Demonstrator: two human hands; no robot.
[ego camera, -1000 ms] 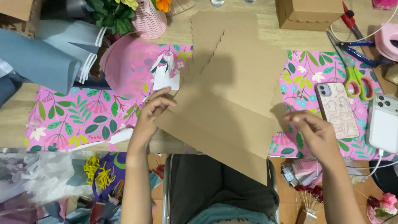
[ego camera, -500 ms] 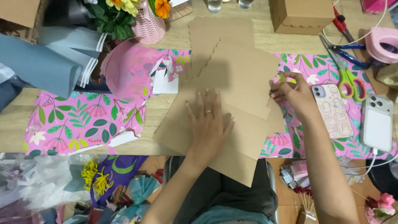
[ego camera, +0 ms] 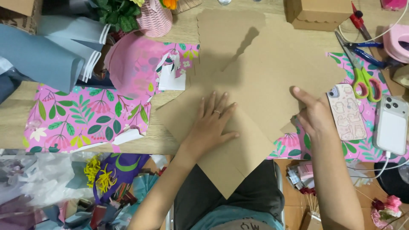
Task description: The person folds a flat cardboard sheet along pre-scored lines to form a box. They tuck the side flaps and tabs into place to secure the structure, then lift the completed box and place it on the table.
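A large flat sheet of brown cardboard [ego camera: 264, 72] with scalloped edges lies across the wooden table, one corner hanging over the front edge above my lap. My left hand [ego camera: 211, 123] rests flat on it, palm down, fingers spread, a ring on one finger. My right hand [ego camera: 313, 113] is at the sheet's right edge, its fingers curled on a small folded flap of the cardboard [ego camera: 289, 127].
Pink floral wrapping paper [ego camera: 85, 119] covers the table left and right. Two phones [ego camera: 347, 111] [ego camera: 391, 124], green-handled scissors [ego camera: 362, 76], pliers and a pink tape roll [ego camera: 398, 40] lie on the right. A brown box [ego camera: 317, 12], pink vase [ego camera: 153, 19] and grey-blue paper rolls [ego camera: 47, 55] stand behind.
My right hand slid down from the upper right part of the cardboard to its right edge. My left hand stays pressed flat; a second ago both hands held the sheet by its edges.
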